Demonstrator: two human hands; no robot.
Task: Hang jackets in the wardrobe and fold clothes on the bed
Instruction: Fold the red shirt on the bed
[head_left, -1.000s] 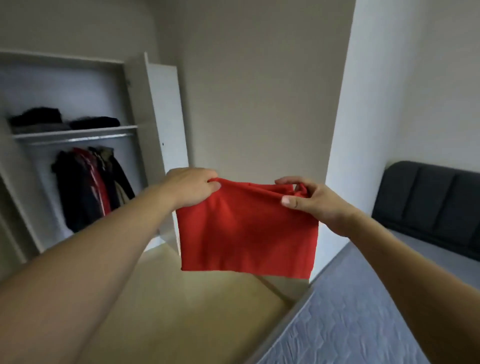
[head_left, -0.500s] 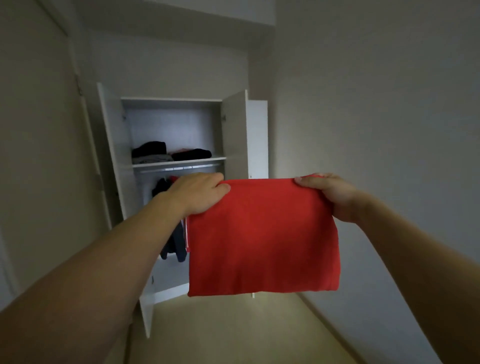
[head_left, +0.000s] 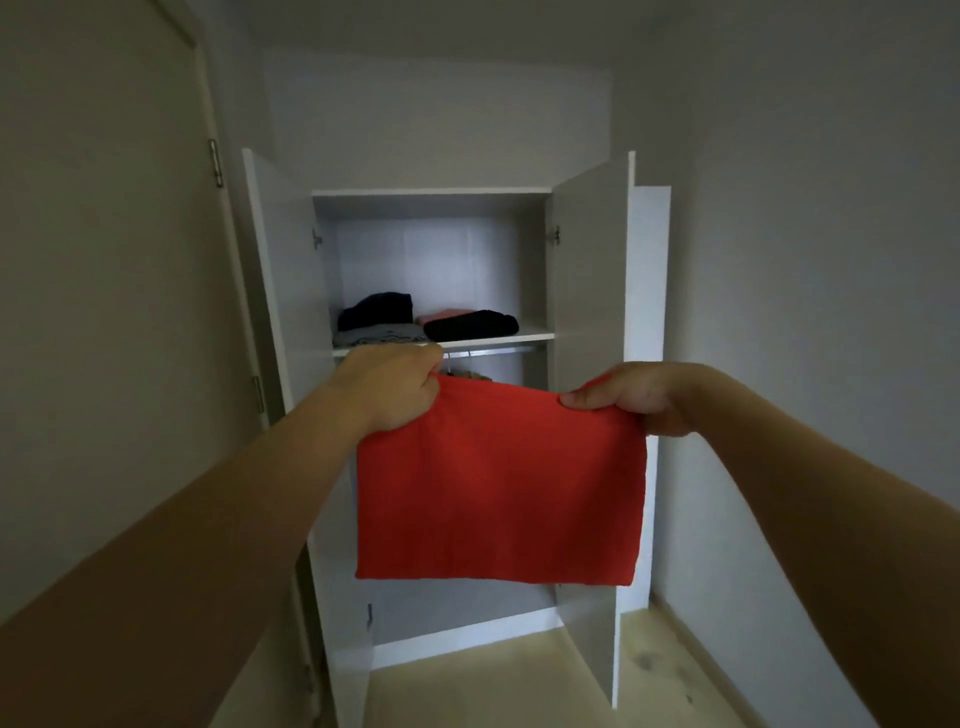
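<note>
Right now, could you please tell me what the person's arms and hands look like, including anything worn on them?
Both forearms are bare as far as the frame shows: no sleeves, gloves, watch or bracelet. The left hand and right hand show no rings.

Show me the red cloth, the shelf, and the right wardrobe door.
red cloth (head_left: 498, 483), head view, middle of the front.
shelf (head_left: 530, 336), head view, bare front edge.
right wardrobe door (head_left: 589, 291), head view, inner face.

Single head-worn view, level and forward along both outstretched arms, near and square to the open wardrobe (head_left: 431, 260).
</note>
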